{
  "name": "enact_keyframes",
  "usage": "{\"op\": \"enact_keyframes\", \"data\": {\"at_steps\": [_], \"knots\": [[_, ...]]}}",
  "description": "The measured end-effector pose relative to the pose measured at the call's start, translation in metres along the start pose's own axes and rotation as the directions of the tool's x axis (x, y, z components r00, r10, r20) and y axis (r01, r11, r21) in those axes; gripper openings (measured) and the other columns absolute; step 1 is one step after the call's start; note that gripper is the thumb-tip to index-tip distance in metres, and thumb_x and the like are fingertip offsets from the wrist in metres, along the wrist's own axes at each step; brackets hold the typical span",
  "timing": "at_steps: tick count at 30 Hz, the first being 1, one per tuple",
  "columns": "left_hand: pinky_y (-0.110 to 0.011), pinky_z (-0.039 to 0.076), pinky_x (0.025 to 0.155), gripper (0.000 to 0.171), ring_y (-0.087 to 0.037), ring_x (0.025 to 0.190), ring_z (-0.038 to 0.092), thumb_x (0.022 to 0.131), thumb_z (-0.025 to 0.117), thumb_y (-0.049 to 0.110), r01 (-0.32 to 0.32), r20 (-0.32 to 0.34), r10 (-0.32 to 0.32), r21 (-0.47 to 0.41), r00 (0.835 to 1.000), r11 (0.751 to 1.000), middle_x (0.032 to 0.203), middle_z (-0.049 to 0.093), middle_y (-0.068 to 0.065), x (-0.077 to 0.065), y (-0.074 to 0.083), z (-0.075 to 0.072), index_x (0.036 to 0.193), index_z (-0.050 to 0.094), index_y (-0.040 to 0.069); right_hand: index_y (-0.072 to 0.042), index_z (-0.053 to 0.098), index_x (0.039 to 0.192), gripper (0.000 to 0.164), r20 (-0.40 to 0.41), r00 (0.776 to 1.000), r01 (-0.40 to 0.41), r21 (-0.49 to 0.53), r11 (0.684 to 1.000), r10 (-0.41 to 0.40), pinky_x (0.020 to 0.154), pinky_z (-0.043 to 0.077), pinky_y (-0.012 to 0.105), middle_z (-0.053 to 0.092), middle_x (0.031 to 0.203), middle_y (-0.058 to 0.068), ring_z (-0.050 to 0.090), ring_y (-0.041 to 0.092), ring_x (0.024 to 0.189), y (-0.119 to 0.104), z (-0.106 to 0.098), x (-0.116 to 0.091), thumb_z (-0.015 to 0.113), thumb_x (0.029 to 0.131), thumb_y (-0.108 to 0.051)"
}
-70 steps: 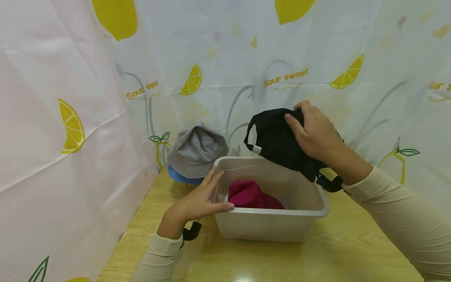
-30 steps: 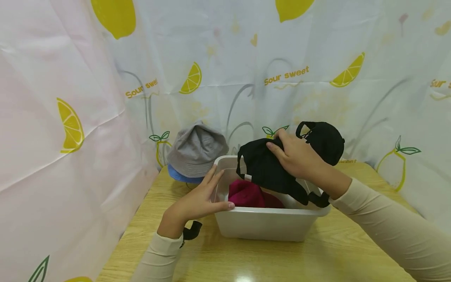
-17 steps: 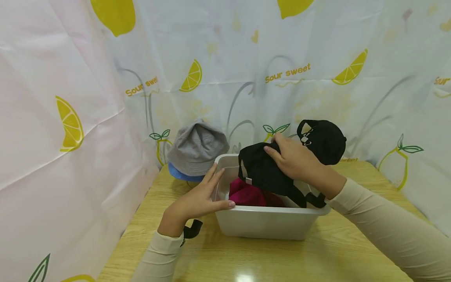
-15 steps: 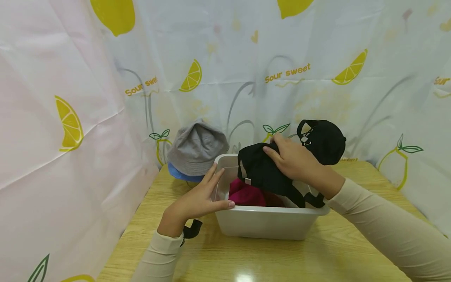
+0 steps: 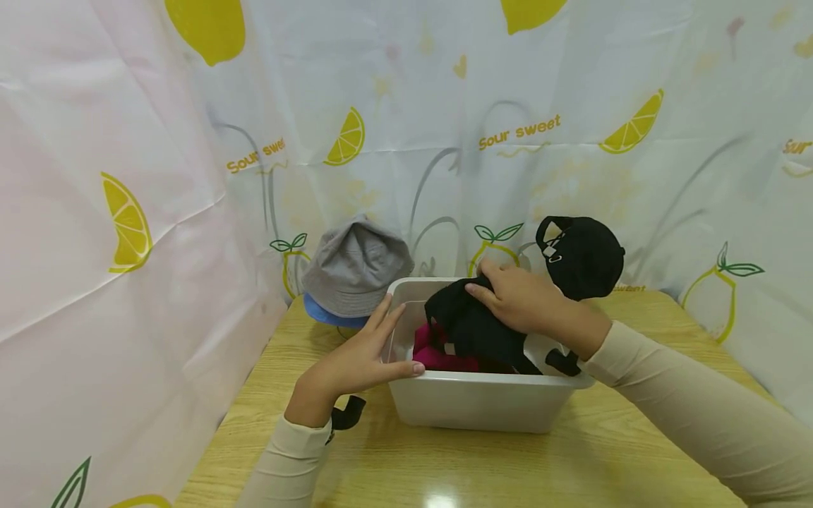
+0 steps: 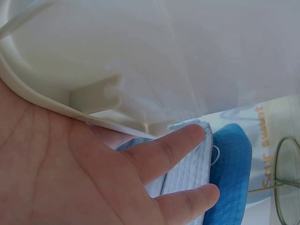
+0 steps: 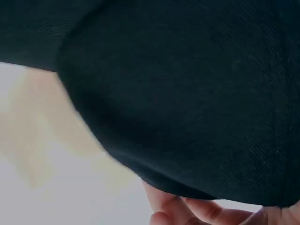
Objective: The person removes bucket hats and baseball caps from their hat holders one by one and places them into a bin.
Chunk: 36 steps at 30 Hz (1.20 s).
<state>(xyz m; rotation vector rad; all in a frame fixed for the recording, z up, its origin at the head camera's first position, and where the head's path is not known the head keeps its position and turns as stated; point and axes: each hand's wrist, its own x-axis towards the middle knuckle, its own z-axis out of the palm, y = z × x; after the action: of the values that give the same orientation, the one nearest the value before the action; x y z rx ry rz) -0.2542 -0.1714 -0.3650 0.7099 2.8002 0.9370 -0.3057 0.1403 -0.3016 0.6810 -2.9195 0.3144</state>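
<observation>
Black cap, head view, right of centre: tilted within the mouth of a pale tub, pinched between thumb and fingers of my right hand. My left hand, fingers spread wide: at the tub's left end, thumb on near rim. Crimson hat: in tub, partly behind the black cap. Grey bucket hat, over blue hat: left of centre. Second black cap: right, beyond tub.

Left wrist view: my palm against the rim, lower left; wire frame, right edge.

Right wrist view: black fabric across most of frame; my fingers, bottom edge.
</observation>
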Motion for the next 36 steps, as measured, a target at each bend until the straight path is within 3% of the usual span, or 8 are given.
{"op": "enact_keyframes", "data": {"at_steps": [5, 8, 16, 24, 32, 36], "knots": [[-0.054, 0.043, 0.114, 0.108, -0.033, 0.150, 0.039, 0.085, 0.068, 0.075, 0.006, 0.003, -0.006, -0.002, 1.000, 1.000, 0.173, -0.016, 0.015, 0.000, 0.001, 0.000, 0.164, 0.002, 0.045, -0.014, 0.048, 0.137, 0.054, 0.107, 0.994, 0.001, -0.008, 1.000, -0.001, 0.090, 0.054, 0.057, 0.064, 0.128, 0.022, 0.066, 0.036, 0.116, -0.001, 0.008, 0.001, 0.038, 0.108, -0.059], [-0.054, 0.043, 0.115, 0.108, -0.033, 0.151, 0.037, 0.085, 0.068, 0.075, 0.008, 0.007, -0.008, -0.003, 1.000, 1.000, 0.171, -0.018, 0.019, -0.001, 0.001, 0.000, 0.165, 0.002, 0.045, -0.014, 0.047, 0.140, 0.054, 0.157, 0.988, -0.002, -0.021, 1.000, 0.005, 0.088, 0.055, 0.057, 0.064, 0.131, 0.023, 0.067, 0.036, 0.115, -0.001, 0.010, 0.002, 0.037, 0.109, -0.057], [-0.055, 0.043, 0.115, 0.108, -0.034, 0.151, 0.036, 0.085, 0.068, 0.075, 0.000, 0.005, 0.000, 0.008, 1.000, 1.000, 0.173, -0.016, 0.013, 0.000, 0.001, 0.000, 0.165, 0.002, 0.043, -0.013, 0.046, 0.138, 0.051, 0.171, 0.985, 0.014, -0.036, 0.999, -0.008, 0.088, 0.055, 0.056, 0.064, 0.130, 0.023, 0.066, 0.034, 0.113, 0.001, 0.014, 0.006, 0.037, 0.110, -0.055], [-0.054, 0.043, 0.115, 0.107, -0.033, 0.151, 0.036, 0.085, 0.066, 0.076, 0.015, 0.013, -0.015, 0.007, 1.000, 1.000, 0.173, -0.016, 0.014, 0.000, 0.001, 0.000, 0.164, 0.000, 0.047, -0.007, 0.043, 0.145, 0.057, 0.207, 0.978, 0.009, 0.093, 0.996, -0.028, 0.108, 0.044, 0.062, 0.055, 0.144, 0.030, 0.055, 0.045, 0.134, 0.000, 0.018, 0.010, 0.039, 0.110, -0.052], [-0.054, 0.042, 0.116, 0.108, -0.032, 0.152, 0.035, 0.085, 0.067, 0.076, 0.019, 0.008, -0.020, 0.013, 1.000, 1.000, 0.173, -0.016, 0.014, 0.000, 0.000, 0.000, 0.164, 0.000, 0.046, -0.006, 0.050, 0.138, 0.052, 0.220, 0.971, 0.061, 0.137, 0.989, -0.090, 0.106, 0.047, 0.056, 0.061, 0.140, 0.021, 0.061, 0.035, 0.126, -0.003, 0.021, 0.018, 0.045, 0.110, -0.049], [-0.054, 0.042, 0.115, 0.108, -0.033, 0.152, 0.035, 0.085, 0.066, 0.077, 0.018, 0.009, -0.018, 0.015, 1.000, 1.000, 0.173, -0.016, 0.012, 0.000, 0.001, 0.000, 0.164, 0.000, 0.045, -0.008, 0.053, 0.130, 0.044, 0.236, 0.961, 0.101, 0.178, 0.979, -0.143, 0.098, 0.050, 0.051, 0.066, 0.123, 0.014, 0.064, 0.029, 0.111, -0.004, 0.022, 0.022, 0.050, 0.108, -0.046]]}}
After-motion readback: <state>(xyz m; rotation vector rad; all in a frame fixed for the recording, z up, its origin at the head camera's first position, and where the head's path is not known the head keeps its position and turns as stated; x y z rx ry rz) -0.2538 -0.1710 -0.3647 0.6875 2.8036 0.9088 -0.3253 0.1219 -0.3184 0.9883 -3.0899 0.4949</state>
